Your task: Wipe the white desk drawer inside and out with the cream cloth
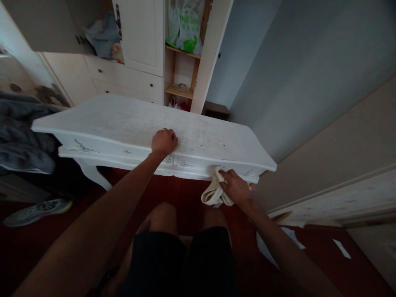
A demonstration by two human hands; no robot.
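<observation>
A white table [123, 119] with a curved front edge and worn carved trim stretches in front of me. My left hand [165, 141] rests as a closed fist on its top near the front edge, with nothing showing in the fingers. Lower and to the right, my right hand [235, 185] grips a cream cloth [213, 192] and presses it to the table's front face. Folds of the cloth hang below the fingers. Scuffs and grey marks cover much of the tabletop.
Behind the table stands a white wardrobe [142, 37] with doors open and plastic bags [189, 29] on a shelf. Grey clothing [21, 132] hangs at left above a shoe [40, 210]. White paper [269, 247] lies on the red floor at right.
</observation>
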